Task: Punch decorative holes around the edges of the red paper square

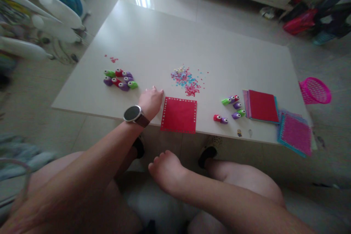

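Note:
My left hand (150, 101), with a watch at the wrist, rests on the white table at the upper left corner of a red paper square (179, 114). Its fingers are curled in and their tips are hidden. Small pale heart shapes run along the square's edges. Nearer to me, my right hand (166, 171) is closed in front of the table edge, its fingertips out of sight. Whatever either hand may hold does not show. Beyond the square lies a loose heap of pink, blue and pale confetti (185, 78).
Several googly-eyed caps (120, 79) in red, green and purple cluster at left; more eyed caps (233, 106) lie at right. A stack of coloured paper (263, 106) and pink-blue sheets (296, 131) occupy the right end. A pink basket (316, 90) stands beyond the table (205, 40).

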Tool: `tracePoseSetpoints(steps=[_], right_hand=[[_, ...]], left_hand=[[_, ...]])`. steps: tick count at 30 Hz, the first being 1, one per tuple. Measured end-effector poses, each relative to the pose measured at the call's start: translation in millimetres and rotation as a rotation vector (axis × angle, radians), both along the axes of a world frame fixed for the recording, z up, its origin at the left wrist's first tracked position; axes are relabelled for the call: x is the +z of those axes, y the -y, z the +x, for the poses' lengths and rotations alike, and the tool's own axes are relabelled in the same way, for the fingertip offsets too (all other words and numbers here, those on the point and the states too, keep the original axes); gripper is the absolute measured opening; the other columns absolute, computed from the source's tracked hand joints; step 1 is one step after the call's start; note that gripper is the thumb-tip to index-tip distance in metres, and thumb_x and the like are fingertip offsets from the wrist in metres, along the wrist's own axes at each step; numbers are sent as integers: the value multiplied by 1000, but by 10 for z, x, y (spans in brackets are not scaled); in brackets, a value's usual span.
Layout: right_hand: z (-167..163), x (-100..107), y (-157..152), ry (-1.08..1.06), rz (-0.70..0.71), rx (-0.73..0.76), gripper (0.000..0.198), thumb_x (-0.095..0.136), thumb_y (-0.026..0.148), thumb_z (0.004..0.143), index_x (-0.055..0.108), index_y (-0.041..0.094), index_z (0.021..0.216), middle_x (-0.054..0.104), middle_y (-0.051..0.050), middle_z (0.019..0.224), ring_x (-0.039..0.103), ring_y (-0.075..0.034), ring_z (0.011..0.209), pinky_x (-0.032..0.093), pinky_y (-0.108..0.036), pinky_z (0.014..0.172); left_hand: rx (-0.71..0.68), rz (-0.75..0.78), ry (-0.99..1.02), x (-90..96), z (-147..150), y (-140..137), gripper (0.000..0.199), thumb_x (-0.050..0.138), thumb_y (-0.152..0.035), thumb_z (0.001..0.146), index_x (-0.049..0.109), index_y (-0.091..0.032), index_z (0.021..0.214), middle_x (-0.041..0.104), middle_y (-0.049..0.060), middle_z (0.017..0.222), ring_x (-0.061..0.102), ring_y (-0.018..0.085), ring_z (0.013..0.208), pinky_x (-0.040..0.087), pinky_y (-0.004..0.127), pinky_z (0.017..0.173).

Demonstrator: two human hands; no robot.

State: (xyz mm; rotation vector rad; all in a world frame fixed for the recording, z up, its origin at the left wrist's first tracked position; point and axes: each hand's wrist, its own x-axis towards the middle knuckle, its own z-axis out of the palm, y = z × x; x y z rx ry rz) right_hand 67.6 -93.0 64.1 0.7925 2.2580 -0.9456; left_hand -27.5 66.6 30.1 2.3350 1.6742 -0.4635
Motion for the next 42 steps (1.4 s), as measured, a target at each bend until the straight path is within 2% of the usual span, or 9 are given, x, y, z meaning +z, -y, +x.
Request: tracePoseSetpoints(steps=[5, 11, 15, 19, 21, 24, 29, 34, 42], right_hand=[[98, -30, 45, 34, 1, -26, 22, 62, 8, 103, 80, 9, 116, 80, -16, 115, 77, -31, 112, 63, -43, 95], [416, 60, -100, -6, 161, -94, 25, 58, 15, 106, 76, 15, 124, 79, -12, 117, 76, -30, 112, 59, -41, 95], [801, 451, -379, -7, 383, -325, 22, 65, 23, 105, 73, 15, 124, 76, -13, 122, 73, -28, 113, 54, -34, 94], [1302, 696, -607, 62, 522, -656, 19, 65, 26, 106, 72, 17, 121, 77, -12, 115, 73, -25, 103, 51, -30, 87], [1544, 622, -673, 104, 545, -804, 25, 66, 27, 105, 71, 17, 128, 78, -13, 115, 73, -25, 100, 52, -31, 85], [1831, 330, -719, 179, 557, -880, 27, 65, 21, 102, 71, 15, 128, 76, -15, 120, 72, -25, 105, 52, -33, 91], [2133, -84, -779, 231, 494, -781, 19, 64, 20, 102, 75, 15, 116, 74, -15, 123, 70, -27, 115, 50, -33, 98], [2326, -201, -960, 312, 457, -762, 31, 74, 30, 98, 73, 13, 124, 68, -17, 133, 65, -32, 123, 50, -38, 105], [2305, -247, -1065, 323, 314, -783, 39, 76, 7, 83, 73, 16, 121, 71, -16, 131, 69, -31, 119, 52, -35, 96]], left_hand=[[-15, -1, 3, 53, 11, -37, 41, 44, -14, 99, 72, -12, 129, 75, 19, 115, 73, 28, 100, 55, 34, 84], [8, -7, 15, 109, 18, 0, 37, 59, -17, 95, 74, -14, 129, 75, 20, 128, 73, 31, 115, 56, 37, 95], [6, 26, 141, 190, 129, 143, 39, 45, -13, 101, 76, -12, 124, 72, 22, 135, 72, 31, 120, 55, 41, 103], [-133, -34, 302, 243, 276, 379, 39, 47, -8, 96, 78, -15, 117, 79, 18, 119, 76, 29, 109, 59, 40, 91], [-190, -57, 331, 224, 327, 511, 36, 51, -6, 93, 78, -17, 115, 80, 15, 116, 76, 28, 109, 59, 37, 90], [-277, -90, 365, 131, 357, 665, 33, 56, -5, 92, 77, -18, 114, 79, 13, 117, 75, 26, 111, 58, 35, 91], [-356, -83, 415, -67, 334, 662, 30, 61, -11, 94, 72, -19, 121, 72, 13, 128, 68, 26, 121, 58, 35, 97], [-397, -98, 477, -161, 361, 428, 30, 59, -10, 93, 69, -18, 120, 68, 12, 133, 63, 25, 126, 55, 37, 108], [-426, -112, 514, -236, 440, 368, 46, 64, -10, 88, 71, -27, 130, 69, 8, 138, 62, 25, 129, 56, 38, 108]])
